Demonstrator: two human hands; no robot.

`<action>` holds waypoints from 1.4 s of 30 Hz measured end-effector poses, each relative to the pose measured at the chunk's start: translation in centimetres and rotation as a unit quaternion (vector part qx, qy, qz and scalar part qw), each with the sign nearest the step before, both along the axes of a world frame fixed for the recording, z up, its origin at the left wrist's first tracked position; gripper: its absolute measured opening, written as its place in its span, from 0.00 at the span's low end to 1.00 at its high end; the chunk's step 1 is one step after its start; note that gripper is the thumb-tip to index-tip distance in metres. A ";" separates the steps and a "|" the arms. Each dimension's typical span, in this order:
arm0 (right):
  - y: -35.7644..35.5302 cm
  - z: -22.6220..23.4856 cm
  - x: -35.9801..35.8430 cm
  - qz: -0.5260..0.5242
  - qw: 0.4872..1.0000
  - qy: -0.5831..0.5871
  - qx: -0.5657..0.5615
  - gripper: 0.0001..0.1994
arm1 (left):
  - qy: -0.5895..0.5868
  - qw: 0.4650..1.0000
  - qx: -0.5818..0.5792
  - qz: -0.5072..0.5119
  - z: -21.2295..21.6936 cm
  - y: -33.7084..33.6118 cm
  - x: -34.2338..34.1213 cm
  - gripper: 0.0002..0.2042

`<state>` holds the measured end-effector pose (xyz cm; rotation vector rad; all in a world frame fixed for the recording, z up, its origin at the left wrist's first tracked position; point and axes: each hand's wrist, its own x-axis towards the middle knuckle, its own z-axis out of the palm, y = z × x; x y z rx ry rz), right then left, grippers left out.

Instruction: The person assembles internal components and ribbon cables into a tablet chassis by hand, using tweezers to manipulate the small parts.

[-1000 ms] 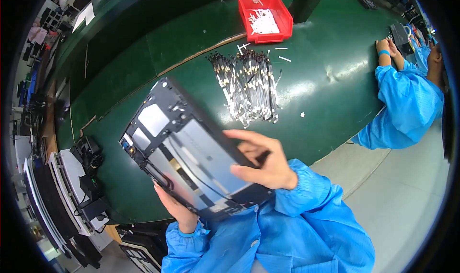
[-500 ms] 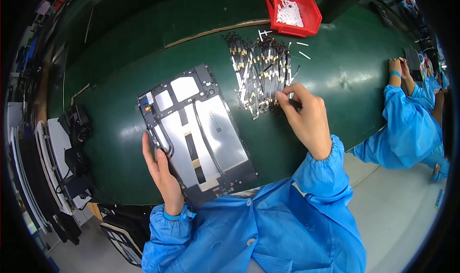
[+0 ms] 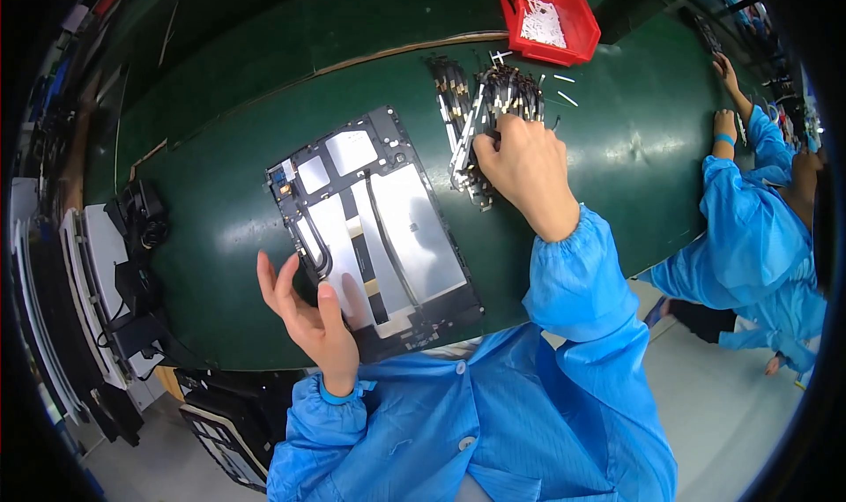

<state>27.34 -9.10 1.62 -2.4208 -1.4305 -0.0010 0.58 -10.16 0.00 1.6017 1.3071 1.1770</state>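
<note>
A tablet housing [image 3: 421, 229], with a black frame and silver metal panels, lies tilted on the green bench in front of me. My left hand [image 3: 319, 321] is beside its lower left edge, fingers spread and partly raised, holding nothing. Farther right, my right hand [image 3: 531, 169] is over a pile of thin flex cables [image 3: 454, 96], black with white and gold parts. Its fingers curl down into the pile with the knuckles up. The fingertips are mostly hidden, so what they grip does not show.
A red bin [image 3: 577, 39] of small white strips stands behind the cables. Loose white strips [image 3: 566, 88] lie right of the pile. Black devices with cords [image 3: 141, 224] sit at the left edge. A co-worker's hands [image 3: 725, 123] are at the far right.
My right hand has moved farther onto the cable pile and turned knuckles up; a dark piece seen in its fingers before is now hidden. My left hand has lifted off the housing's edge, fingers spreading.
</note>
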 end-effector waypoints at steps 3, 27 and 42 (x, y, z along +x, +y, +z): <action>-0.4 0.2 -0.2 -0.018 0.999 0.030 0.007 0.13 | 0.054 0.997 0.059 -0.019 0.6 -1.2 -0.4 0.17; -5.5 6.7 -5.4 0.131 0.910 0.338 0.204 0.02 | -0.189 0.919 -0.233 -0.257 4.5 -2.5 0.2 0.15; -8.7 4.1 -11.3 0.267 0.803 0.520 0.121 0.06 | -0.037 0.944 -0.172 -0.280 4.6 -2.9 -2.6 0.04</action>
